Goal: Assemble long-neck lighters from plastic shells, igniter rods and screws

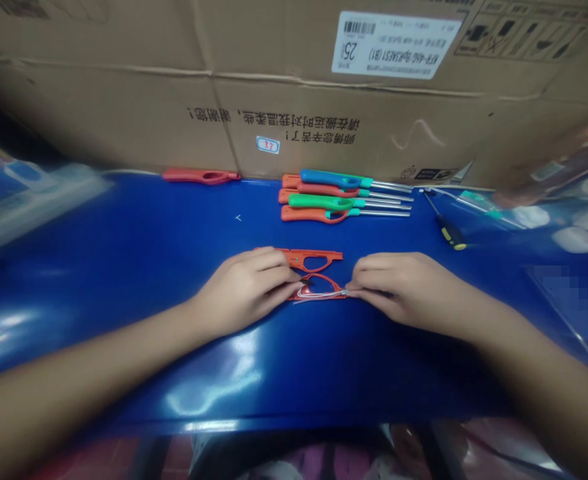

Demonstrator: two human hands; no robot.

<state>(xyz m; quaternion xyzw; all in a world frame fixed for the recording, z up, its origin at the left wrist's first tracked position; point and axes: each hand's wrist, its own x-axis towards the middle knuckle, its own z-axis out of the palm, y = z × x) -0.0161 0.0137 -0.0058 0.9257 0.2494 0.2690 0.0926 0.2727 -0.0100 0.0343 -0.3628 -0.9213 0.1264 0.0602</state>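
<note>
Two orange lighter casing halves lie one above the other on the blue table between my hands: the far casing half [335, 256] and the near casing half [328, 279]. My left hand [251, 287] is closed, with thumb and forefinger pinched at the near half's left part; a small dark bit shows at the fingertips, too small to name. A thin white wire [319, 295] runs across the near half. My right hand [399, 287] pinches the wire's right end, beside the casing's right tip. My left fingers partly hide both halves.
Several assembled long-nosed lighters [319, 200] are stacked by the cardboard box [274, 87]. A red lighter handle [199, 176] lies to their left. A screwdriver [449, 230] and plastic bags [564, 213] are on the right; a blurred whitish object [44, 197] is at left.
</note>
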